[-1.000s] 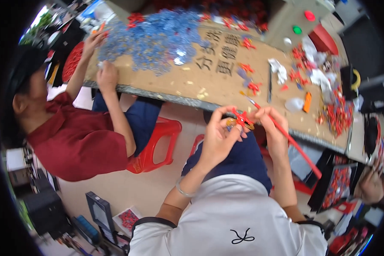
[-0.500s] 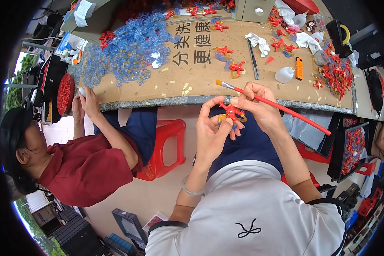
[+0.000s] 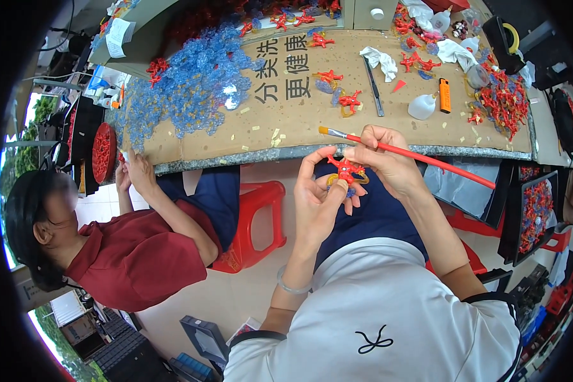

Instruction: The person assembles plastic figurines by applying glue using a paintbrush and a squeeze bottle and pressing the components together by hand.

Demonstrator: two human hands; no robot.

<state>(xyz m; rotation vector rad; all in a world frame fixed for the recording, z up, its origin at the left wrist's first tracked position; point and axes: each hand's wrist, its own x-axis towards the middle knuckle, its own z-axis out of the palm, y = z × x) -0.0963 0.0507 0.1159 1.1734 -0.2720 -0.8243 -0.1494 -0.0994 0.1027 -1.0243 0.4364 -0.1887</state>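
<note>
My left hand (image 3: 316, 205) is closed on a small red plastic figure (image 3: 345, 168) with clear yellow and blue parts. It holds the figure just off the table's near edge, above my lap. Between the fingers of my right hand (image 3: 393, 169) lies a slim paintbrush (image 3: 445, 165) with a red handle, its yellow bristle end pointing left over the table edge. The thumb and fingertip of that hand meet at the figure's upper right; whether they pinch part of it cannot be made out.
Cardboard (image 3: 235, 137) covers the table. A heap of clear blue pieces (image 3: 197, 83) lies left; red figures (image 3: 503, 105) pile up right. Near me are a white squeeze bottle (image 3: 421, 107), an orange lighter (image 3: 445, 95) and a dark pen-like tool (image 3: 374, 88). A co-worker (image 3: 140, 261) sits at left.
My hands keep nearly the same hold on the figure and brush. The whole view has shifted slightly, and the co-worker's head and hands have moved a little.
</note>
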